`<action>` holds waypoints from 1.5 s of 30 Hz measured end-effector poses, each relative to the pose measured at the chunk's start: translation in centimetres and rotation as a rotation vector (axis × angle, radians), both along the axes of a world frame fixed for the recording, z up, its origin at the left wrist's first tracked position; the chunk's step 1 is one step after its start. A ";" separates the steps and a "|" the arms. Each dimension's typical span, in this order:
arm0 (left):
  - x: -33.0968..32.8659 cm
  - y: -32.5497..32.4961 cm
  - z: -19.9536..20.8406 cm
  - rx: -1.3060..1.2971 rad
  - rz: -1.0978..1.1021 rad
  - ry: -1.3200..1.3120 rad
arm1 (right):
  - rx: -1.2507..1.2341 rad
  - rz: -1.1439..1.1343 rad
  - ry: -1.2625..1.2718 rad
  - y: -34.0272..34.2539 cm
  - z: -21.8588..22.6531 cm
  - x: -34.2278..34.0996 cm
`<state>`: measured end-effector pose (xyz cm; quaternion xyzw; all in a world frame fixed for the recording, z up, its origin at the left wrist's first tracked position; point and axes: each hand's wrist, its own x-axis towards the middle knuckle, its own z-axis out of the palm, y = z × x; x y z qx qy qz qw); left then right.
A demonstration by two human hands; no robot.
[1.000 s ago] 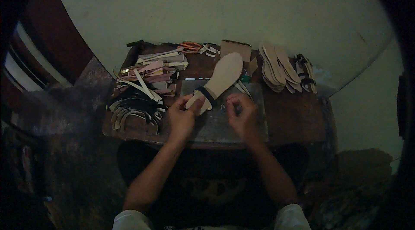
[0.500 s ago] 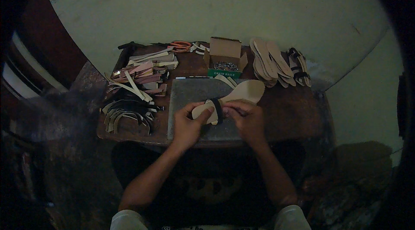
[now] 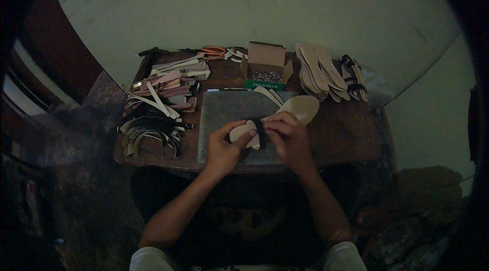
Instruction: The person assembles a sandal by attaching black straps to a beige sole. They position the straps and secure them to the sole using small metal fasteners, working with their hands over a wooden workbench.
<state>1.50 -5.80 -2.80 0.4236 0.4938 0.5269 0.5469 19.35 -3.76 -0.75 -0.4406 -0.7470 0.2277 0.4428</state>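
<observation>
A beige sandal sole (image 3: 306,108) is held tilted over a grey slab (image 3: 213,113), its wide end pointing up to the right. Around its nearer part runs a black strap (image 3: 261,138). My left hand (image 3: 224,150) grips that nearer end, with the thumb pressed on top beside the strap. The fingers of my right hand (image 3: 289,141) are pinched together at the sole's edge, just right of the strap. Whatever small thing they may hold is hidden. Two pale strips (image 3: 270,95) lie on the slab behind the sole.
Beyond the slab stands an opened box of small nails (image 3: 267,76). Stacked soles (image 3: 318,73) and strapped sandals (image 3: 353,78) lie at the back right. Pale and pink strips (image 3: 170,85), curved dark straps (image 3: 147,131) and orange-handled scissors (image 3: 214,52) crowd the wooden table's (image 3: 351,138) left side.
Both hands have shifted the sole slightly to the right. My right fingers have moved a little higher over the sole's edge, still pinched. The left hand keeps its grip.
</observation>
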 end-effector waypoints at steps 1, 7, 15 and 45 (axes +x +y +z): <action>0.1 0.0 0.2 -0.004 -0.006 0.009 | 0.041 0.005 -0.002 0.2 -0.5 0.1; -0.3 0.2 -0.7 0.055 -0.042 0.093 | 0.023 0.049 0.082 0.2 -0.9 0.0; -0.1 -0.1 -0.2 -0.023 -0.060 0.059 | 0.082 0.051 0.047 -0.2 -0.2 -0.4; -0.4 0.1 -1.0 -0.001 -0.031 0.048 | 0.349 0.045 0.030 0.3 -2.2 -1.2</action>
